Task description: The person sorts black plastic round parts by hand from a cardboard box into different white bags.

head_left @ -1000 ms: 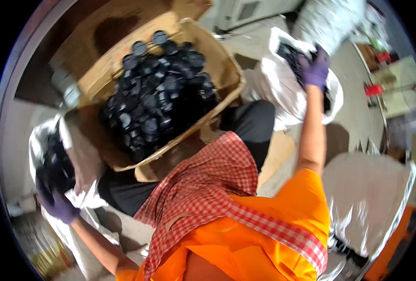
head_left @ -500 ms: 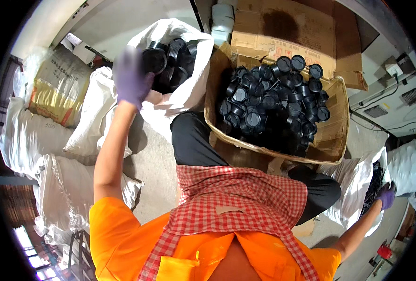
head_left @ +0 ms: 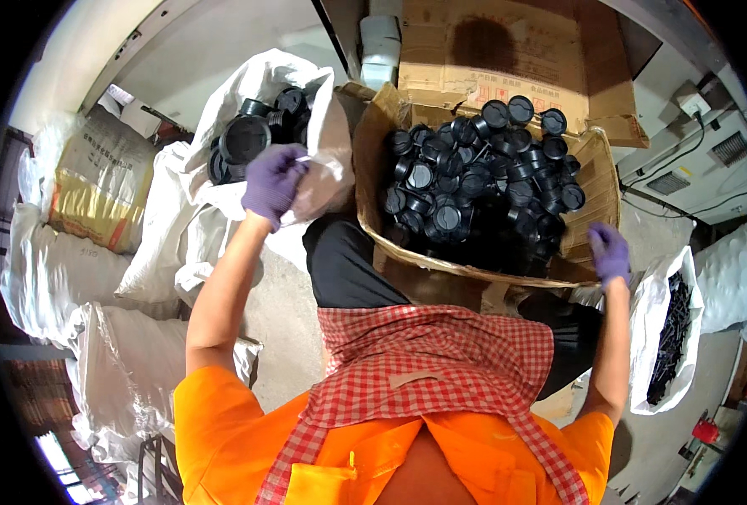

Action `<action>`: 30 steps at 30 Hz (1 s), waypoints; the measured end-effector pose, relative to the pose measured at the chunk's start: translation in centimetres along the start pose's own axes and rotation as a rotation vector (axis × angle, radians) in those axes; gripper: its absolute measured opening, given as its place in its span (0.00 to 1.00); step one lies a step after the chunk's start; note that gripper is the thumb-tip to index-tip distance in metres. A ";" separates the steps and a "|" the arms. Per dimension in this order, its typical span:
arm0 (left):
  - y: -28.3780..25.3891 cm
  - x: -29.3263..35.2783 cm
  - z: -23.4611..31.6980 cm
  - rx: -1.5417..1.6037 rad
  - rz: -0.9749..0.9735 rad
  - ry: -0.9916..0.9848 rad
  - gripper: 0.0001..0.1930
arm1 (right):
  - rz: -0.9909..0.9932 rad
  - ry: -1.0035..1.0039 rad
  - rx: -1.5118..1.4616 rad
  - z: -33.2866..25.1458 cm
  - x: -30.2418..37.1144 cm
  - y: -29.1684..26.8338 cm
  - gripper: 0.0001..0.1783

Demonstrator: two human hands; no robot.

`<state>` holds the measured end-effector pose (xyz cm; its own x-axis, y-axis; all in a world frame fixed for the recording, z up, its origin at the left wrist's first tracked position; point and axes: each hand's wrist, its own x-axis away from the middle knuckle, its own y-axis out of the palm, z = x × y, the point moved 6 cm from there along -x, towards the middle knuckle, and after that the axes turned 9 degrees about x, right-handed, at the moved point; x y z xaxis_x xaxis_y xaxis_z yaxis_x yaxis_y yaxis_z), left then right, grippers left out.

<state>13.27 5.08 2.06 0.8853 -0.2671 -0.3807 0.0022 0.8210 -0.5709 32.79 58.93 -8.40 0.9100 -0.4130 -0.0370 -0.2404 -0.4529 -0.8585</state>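
Observation:
My left hand (head_left: 274, 183), in a purple glove, is closed at the near rim of a white woven sack (head_left: 333, 135), with a bit of pale material at the fingertips. Inside the sack are large round black plastic caps (head_left: 244, 139). In a purple glove too, my right hand (head_left: 610, 253) hovers by the right front corner of a cardboard box (head_left: 596, 168). Its fingers are curled, and whatever they hold is hidden. Black lidded plastic pieces (head_left: 474, 183) are heaped in the box.
At the right, an open white sack (head_left: 691, 353) holds thin black plastic pieces (head_left: 672, 341). Full white sacks (head_left: 129, 362) and a grey-yellow bag (head_left: 104, 172) are stacked on the left. A cable (head_left: 700, 151) hangs at the far right.
My right hand has come from the thin-piece sack up to the box's corner. My left hand has moved right and nearer, onto the cap sack's rim; that sack now leans left.

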 end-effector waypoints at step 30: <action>-34.4 -1.1 -23.7 0.192 0.717 -0.645 0.16 | -0.343 -0.237 -1.215 -51.6 -14.7 16.1 0.24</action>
<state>1.22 -34.85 4.84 0.7904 0.6063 -0.0877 -0.6096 0.7644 -0.2099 -1.86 16.92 4.74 0.9937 -0.0392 -0.1048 -0.0211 -0.9855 0.1686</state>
